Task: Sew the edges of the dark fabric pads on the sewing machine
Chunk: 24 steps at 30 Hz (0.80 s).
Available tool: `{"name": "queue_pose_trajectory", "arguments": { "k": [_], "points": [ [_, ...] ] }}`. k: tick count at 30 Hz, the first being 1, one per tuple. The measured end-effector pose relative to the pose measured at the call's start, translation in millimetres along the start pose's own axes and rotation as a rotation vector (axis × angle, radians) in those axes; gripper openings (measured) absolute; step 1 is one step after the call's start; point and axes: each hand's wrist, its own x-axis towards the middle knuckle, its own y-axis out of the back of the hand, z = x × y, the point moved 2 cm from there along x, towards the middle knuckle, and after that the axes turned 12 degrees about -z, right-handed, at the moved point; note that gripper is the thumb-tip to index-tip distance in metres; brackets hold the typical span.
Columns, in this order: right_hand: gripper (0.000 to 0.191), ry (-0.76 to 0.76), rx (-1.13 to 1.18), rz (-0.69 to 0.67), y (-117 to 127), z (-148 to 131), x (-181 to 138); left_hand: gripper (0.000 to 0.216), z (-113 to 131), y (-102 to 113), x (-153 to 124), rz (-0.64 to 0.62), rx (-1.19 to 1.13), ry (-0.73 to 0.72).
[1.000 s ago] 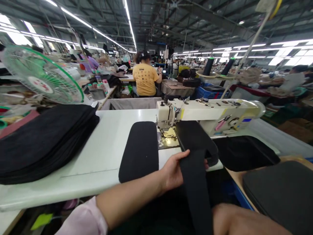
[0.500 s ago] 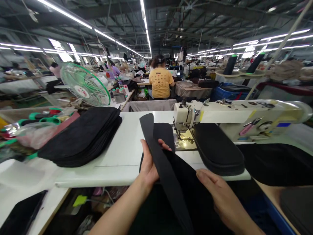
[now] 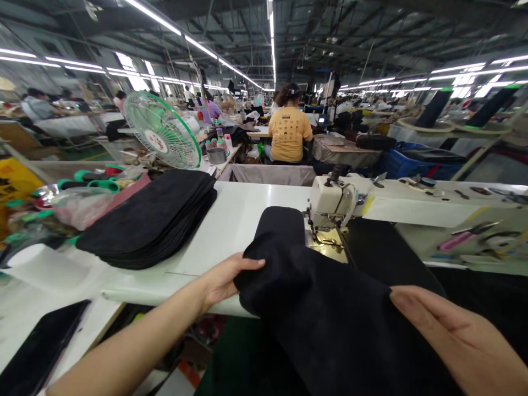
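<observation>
A wide black fabric piece (image 3: 330, 308) is spread across the near edge of the white sewing table (image 3: 231, 225). My left hand (image 3: 225, 278) grips its left edge, thumb on top. My right hand (image 3: 449, 335) lies flat on the fabric at the lower right, fingers stretched out. Under the fabric lies a black padded panel (image 3: 280, 223), just left of the white sewing machine (image 3: 412, 206) and its needle head (image 3: 330, 203).
A stack of black panels (image 3: 152, 220) lies on the table's left part. A green fan (image 3: 163, 129) stands behind it. Clutter and green rolls (image 3: 91, 184) fill the left bench. A person in a yellow shirt (image 3: 289, 135) sits ahead, back turned. More black pieces (image 3: 379, 247) lie under the machine arm.
The narrow black strip I held upright has given way to a broad fabric piece spread over the table edge. My right hand now rests flat on it. The view has swung left.
</observation>
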Motion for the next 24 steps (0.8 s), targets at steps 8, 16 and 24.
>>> {"name": "queue_pose_trajectory", "arguments": {
  "k": [8,16,24],
  "points": [
    [0.054,-0.025,0.425,-0.273,-95.8,5.0,23.2,0.045,181.7,8.2,76.3,0.211,0.963,-0.079],
    [0.059,-0.127,0.592,-0.270,-161.0,30.8,52.3,0.032,139.4,30.1,210.4,0.122,1.334,0.344],
    [0.038,-0.108,0.639,-0.192,-169.1,70.2,14.6,0.048,110.1,48.6,212.3,0.112,1.648,0.255]
  ]
}}
